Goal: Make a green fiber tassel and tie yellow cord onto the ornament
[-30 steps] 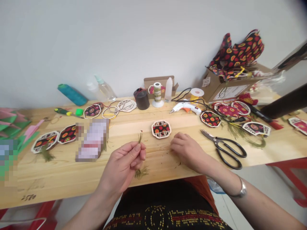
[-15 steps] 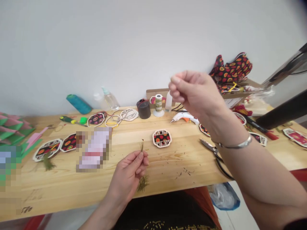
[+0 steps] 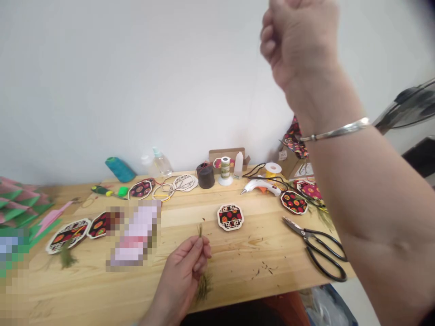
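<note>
1. Pinching an olive-green tassel [image 3: 204, 288] narrowly in the left hand [image 3: 185, 266], over the near edge of the wooden tabletop [image 3: 234, 260].
2. Facing a lattice-framed pendant [image 3: 230, 218], flat beyond, to the right.
3. Holding the right hand [image 3: 302, 38] high, partly cropped; cannot tell whether gripping anything.
4. With black-handled scissors [image 3: 306, 236] lying well below, on the same tabletop.

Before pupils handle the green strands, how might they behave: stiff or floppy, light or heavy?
The green strands probably bend easily, being thin and splayed below the left hand. They look light: a mere pinch holds them.
</note>
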A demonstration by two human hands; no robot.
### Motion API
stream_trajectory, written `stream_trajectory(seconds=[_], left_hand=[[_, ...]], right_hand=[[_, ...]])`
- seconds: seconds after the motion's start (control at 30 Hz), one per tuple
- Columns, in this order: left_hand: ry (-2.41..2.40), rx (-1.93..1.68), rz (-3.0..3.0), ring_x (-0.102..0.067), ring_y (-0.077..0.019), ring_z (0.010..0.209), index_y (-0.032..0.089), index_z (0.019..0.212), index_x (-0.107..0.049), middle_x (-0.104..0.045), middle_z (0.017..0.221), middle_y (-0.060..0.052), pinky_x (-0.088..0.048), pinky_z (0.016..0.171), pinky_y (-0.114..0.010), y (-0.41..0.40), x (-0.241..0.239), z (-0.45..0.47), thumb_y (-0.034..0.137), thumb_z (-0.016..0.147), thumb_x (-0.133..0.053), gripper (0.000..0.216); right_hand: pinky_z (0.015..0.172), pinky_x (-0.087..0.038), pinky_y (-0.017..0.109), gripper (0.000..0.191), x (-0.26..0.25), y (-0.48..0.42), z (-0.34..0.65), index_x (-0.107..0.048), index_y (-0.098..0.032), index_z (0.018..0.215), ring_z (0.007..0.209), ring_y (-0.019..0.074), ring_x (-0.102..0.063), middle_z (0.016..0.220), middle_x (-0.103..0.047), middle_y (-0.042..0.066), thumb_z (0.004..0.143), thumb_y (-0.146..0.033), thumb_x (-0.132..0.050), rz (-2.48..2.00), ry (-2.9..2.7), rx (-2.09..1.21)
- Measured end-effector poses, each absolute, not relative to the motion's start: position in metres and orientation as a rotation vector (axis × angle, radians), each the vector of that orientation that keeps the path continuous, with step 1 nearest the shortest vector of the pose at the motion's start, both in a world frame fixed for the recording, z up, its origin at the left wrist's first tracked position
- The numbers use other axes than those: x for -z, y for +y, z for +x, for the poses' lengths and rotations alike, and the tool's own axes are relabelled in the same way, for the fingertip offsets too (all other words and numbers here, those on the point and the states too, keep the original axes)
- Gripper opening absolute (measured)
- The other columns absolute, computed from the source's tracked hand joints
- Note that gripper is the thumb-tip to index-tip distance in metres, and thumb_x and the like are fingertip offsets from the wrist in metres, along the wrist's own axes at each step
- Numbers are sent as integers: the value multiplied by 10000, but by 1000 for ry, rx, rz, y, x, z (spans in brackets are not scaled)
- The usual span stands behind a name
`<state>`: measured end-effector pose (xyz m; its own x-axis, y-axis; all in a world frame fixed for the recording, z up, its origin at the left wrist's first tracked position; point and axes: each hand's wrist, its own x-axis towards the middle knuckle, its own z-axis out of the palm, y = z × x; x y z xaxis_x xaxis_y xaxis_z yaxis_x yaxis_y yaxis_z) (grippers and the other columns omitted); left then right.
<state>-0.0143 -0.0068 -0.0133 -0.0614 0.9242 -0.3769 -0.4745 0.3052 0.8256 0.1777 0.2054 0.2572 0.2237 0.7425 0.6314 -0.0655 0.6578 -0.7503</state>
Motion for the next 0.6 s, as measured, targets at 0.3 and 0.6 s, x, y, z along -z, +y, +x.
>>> stream_trajectory(seconds=[0.3, 0.6], left_hand=[[1088, -1257, 541, -324, -25, 464, 115, 739, -693, -639, 686, -53, -268, 420, -150, 5, 4, 3, 283, 689, -732, 180], [1111, -1242, 725, -370, -45, 488, 136, 774, -719, -601, 682, -24, -297, 452, -186, 10, 13, 31, 261, 735, -679, 138]], right_hand=[[448, -399, 222, 227, -119, 78, 180, -558, -197, 924, 506, 100, -533, 591, -608, -29, 738, -160, -682, -712, -1217, -1149], [477, -416, 186, 339, 16, 20, 155, -432, -199, 817, 516, 80, -564, 625, -666, -25, 679, -217, -740, -894, -657, -1575]])
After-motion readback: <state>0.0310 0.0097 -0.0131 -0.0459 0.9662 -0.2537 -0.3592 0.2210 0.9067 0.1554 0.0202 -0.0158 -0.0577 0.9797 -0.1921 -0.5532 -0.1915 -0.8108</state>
